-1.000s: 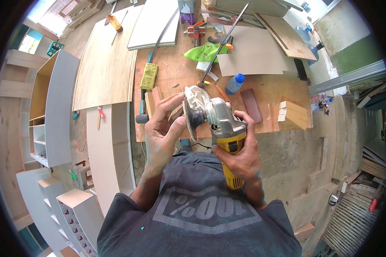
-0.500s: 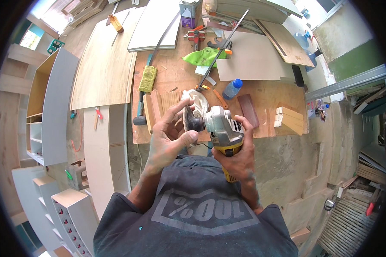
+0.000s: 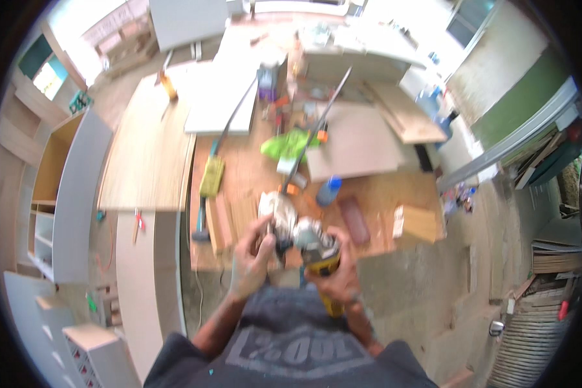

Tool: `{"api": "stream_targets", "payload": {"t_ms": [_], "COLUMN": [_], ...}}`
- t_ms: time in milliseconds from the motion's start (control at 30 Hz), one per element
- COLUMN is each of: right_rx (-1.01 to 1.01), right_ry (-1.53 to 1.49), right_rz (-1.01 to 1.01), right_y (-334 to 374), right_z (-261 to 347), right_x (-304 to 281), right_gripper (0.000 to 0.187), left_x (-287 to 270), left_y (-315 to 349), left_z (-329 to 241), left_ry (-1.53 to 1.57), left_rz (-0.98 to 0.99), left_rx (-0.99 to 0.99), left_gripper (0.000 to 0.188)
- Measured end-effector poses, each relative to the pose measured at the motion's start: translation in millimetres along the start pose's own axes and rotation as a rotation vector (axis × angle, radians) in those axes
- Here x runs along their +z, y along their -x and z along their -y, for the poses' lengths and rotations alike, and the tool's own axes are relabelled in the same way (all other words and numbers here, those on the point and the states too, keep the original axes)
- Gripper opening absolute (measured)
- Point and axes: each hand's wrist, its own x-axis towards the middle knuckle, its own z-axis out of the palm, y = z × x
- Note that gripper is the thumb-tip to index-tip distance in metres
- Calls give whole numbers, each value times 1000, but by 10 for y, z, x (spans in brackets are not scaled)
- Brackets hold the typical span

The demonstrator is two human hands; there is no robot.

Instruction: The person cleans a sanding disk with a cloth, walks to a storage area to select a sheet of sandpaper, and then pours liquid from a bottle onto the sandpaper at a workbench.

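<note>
My right hand (image 3: pixel 343 275) is wrapped round the body of a yellow and grey angle grinder (image 3: pixel 319 257), held in front of my chest at the table's near edge. At the grinder's head sits a dark round disc pad (image 3: pixel 282 244), facing left. My left hand (image 3: pixel 252 262) grips this pad, thumb on the near side and fingers at its rim. The picture is blurred, so the exact finger contact is hard to see. Just beyond the pad, a crumpled white cloth (image 3: pixel 277 210) lies on the wooden worktable (image 3: pixel 239 178).
Wood strips (image 3: pixel 229 223) and a hammer (image 3: pixel 202 226) lie left of the cloth. To its right are a blue-capped bottle (image 3: pixel 328 192), a reddish block (image 3: pixel 354 220) and light wood pieces (image 3: pixel 417 223). Farther back are a green cloth (image 3: pixel 288 145) and a long bar clamp (image 3: pixel 317 129).
The view has tilted upward, so the table and my hands sit lower in the picture and more of the far side shows. Both hands keep their hold on the grinder and its pad.
</note>
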Motion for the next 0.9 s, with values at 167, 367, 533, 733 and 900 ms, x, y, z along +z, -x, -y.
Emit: {"api": "stream_targets", "payload": {"t_ms": [167,367,533,733,900], "right_rx": [129,121,119,210,543], "right_ry": [-11,29,-37,-333,-376], "right_rz": [90,118,157,421,635], "right_y": [11,-19,-34,-202,-314], "right_z": [-218,-339,-397,-700,-1003], "right_x": [-59,-166,-219,-361,-379], "right_gripper": [85,85,84,78,66], "left_x": [-62,62,-27,19,150], "left_y": [-30,-62,-56,-118,-175], "left_z": [256,294,620,597,561], "left_ry": [82,219,431,405,92], "left_rz": [-27,-22,14,63,-66], "left_rx": [-262,-345,-388,-411,-409], "left_gripper": [46,43,38,29,30]}}
